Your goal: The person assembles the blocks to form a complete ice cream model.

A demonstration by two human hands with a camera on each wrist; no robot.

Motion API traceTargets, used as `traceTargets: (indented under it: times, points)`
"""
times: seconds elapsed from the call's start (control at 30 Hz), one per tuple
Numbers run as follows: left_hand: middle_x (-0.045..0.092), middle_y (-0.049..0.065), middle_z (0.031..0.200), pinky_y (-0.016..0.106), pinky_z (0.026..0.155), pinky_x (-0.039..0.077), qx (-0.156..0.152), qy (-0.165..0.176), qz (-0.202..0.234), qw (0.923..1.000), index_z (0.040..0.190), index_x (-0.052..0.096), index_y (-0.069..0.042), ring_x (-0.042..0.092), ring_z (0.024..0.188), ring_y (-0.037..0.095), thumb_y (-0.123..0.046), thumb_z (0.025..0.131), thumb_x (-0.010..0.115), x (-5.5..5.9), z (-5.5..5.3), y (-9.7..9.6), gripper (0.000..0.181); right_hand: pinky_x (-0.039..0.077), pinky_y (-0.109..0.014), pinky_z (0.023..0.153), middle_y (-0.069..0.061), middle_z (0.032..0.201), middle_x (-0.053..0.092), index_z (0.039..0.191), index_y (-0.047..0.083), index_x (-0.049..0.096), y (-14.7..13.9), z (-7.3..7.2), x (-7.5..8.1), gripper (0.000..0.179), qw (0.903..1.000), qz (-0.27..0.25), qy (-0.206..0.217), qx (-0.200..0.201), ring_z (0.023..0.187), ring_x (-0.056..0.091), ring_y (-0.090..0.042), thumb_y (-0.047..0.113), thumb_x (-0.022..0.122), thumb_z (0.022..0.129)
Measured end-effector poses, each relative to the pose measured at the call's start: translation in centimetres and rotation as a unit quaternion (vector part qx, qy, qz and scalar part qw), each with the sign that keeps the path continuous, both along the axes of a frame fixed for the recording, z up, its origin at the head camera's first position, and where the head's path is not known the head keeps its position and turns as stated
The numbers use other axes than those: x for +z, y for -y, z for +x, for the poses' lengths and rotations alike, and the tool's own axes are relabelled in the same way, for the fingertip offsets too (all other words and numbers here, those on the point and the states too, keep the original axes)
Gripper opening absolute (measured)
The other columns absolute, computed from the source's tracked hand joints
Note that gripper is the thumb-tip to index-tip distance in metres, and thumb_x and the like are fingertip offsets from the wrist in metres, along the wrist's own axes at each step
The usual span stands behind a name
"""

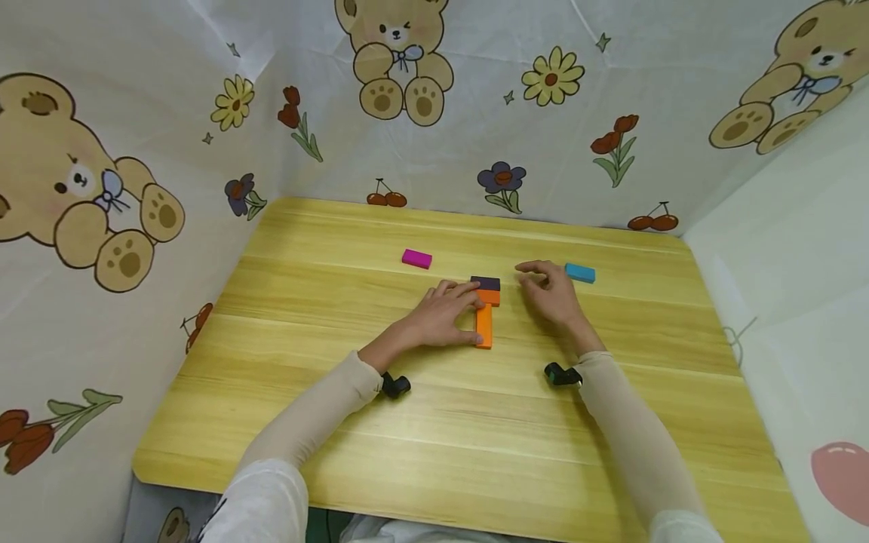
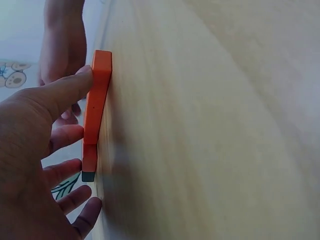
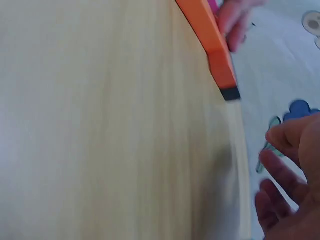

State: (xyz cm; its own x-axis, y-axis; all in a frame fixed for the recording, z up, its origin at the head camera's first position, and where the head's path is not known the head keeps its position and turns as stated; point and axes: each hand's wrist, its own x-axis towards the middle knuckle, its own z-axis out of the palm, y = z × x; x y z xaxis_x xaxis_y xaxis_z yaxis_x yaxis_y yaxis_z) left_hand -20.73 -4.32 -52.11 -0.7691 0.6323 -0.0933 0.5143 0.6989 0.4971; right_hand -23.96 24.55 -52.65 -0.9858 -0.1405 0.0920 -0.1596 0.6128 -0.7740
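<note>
A long orange block (image 1: 483,328) lies lengthwise on the table. At its far end a second orange block (image 1: 489,297) sits crosswise, with a dark block (image 1: 485,283) behind that one. My left hand (image 1: 441,315) reaches over from the left, its thumb touching the long block near the closer end. The index fingertip touches near where the two orange blocks meet, and the other fingers spread toward the dark block. To the right of the row, my right hand (image 1: 551,298) hovers with loosely bent fingers, holding nothing. A blue block (image 1: 580,273) lies just beyond it.
A magenta block (image 1: 417,259) lies at the back, left of the row. Black wrist cameras (image 1: 396,386) jut from both sleeves above the wooden table (image 1: 421,437). A cloth printed with bears (image 1: 400,68) hangs along the back and left edges.
</note>
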Motion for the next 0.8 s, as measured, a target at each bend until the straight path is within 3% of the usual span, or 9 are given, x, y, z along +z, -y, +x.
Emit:
traceTargets:
  times: [0.2,0.37,0.5,0.8]
  points:
    - [0.022,-0.005,0.181,0.058,0.125,0.03,0.0,-0.01,0.012,0.9999,0.147,0.058,-0.031,0.026,0.161,0.031,-0.066,0.094,0.073,-0.2,0.2,0.2,0.065,0.026,-0.064,0.116,-0.03,0.148,0.059,0.136,0.004,0.072,-5.3,-0.2,0.6,0.035,0.9955,0.007,-0.048,-0.081,0.137,0.044,-0.052,0.025,0.06,0.111]
    - [0.023,-0.005,0.181,0.057,0.125,0.03,0.002,-0.008,0.015,0.9999,0.147,0.058,-0.032,0.027,0.16,0.03,-0.065,0.095,0.074,-0.2,0.2,0.3,0.064,0.041,-0.047,0.105,-0.024,0.154,0.056,0.146,0.006,0.065,-8.6,-0.1,0.5,0.042,0.9892,-0.006,0.017,-0.146,0.135,0.05,-0.042,0.03,0.052,0.113]
    - [0.022,-0.007,0.182,0.057,0.125,0.03,0.004,-0.008,0.011,0.9999,0.148,0.057,-0.033,0.027,0.16,0.03,-0.066,0.095,0.073,-0.3,0.3,0.3,0.064,0.047,-0.031,0.099,-0.019,0.156,0.057,0.151,0.011,0.062,-9.8,-0.3,0.0,0.048,0.9836,-0.013,0.063,-0.168,0.135,0.054,-0.031,0.038,0.05,0.113]
    - [0.021,-0.008,0.182,0.058,0.126,0.029,0.001,-0.01,0.017,0.9998,0.147,0.057,-0.034,0.027,0.16,0.029,-0.066,0.096,0.071,-0.5,0.3,0.3,0.063,0.045,-0.04,0.1,-0.023,0.142,0.064,0.147,0.008,0.065,-10.3,-0.7,-0.7,0.045,0.9834,0.012,0.049,-0.174,0.125,0.058,-0.032,0.034,0.052,0.113]
